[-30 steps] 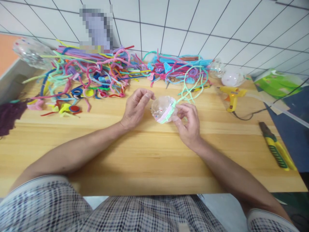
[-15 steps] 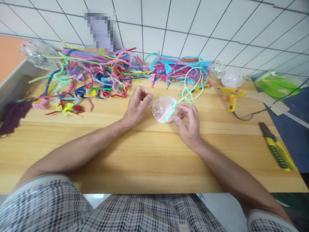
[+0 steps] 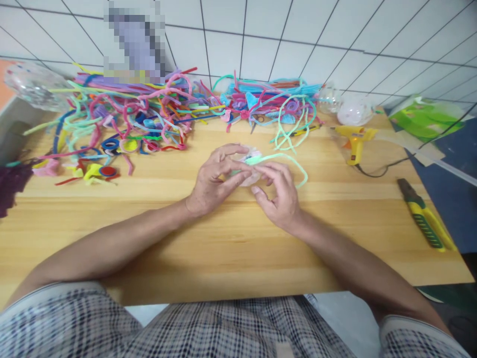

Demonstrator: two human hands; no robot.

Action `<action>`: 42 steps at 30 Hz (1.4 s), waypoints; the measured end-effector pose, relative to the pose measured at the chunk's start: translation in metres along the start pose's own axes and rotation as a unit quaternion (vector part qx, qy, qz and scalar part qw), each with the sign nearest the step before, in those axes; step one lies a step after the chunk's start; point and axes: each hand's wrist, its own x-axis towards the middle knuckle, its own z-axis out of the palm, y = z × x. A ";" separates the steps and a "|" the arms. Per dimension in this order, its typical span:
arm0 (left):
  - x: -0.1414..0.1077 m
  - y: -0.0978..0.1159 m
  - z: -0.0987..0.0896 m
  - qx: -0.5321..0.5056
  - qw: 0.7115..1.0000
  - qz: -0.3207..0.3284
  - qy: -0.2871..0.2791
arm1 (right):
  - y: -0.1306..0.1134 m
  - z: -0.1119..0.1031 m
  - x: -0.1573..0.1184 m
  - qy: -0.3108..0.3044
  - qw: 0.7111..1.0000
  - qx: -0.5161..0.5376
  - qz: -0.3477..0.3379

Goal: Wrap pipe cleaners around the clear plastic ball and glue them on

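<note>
Between my hands is a small clear plastic ball (image 3: pixel 254 149), largely covered by my fingers. A light green pipe cleaner (image 3: pixel 286 156) runs over it and trails in a loop to the right. My left hand (image 3: pixel 218 181) is closed around the ball's left side, thumb in front and fingers behind. My right hand (image 3: pixel 278 191) has its index finger bent onto the pipe cleaner at the ball's right side, with the thumb lower and slightly apart. Where the fingertips meet, the exact grip is partly hidden.
Tangled pipe cleaners (image 3: pixel 149 109) line the wall. Loose light green pipe cleaners (image 3: pixel 294 127) lie behind my right hand. To the right are a yellow hot glue gun (image 3: pixel 354 141) with its cord, clear plastic balls (image 3: pixel 356 110) and yellow-green pliers (image 3: pixel 421 214) near the table edge.
My left hand has moved right and taken hold of the ball. The ball has turned and is now mostly covered, and a green pipe cleaner end now loops out to the right. The view has shifted slightly.
</note>
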 end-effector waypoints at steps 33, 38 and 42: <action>-0.002 0.000 0.000 0.015 0.998 -0.045 0.033 | 0.002 0.006 -0.005 -0.007 1.000 0.004 0.001; -0.003 0.002 0.000 -0.001 0.997 -0.072 0.031 | -0.002 0.006 -0.007 -0.007 1.000 0.001 -0.006; -0.003 -0.001 -0.002 0.018 0.998 -0.062 0.002 | -0.002 0.005 -0.007 -0.013 1.000 -0.006 -0.006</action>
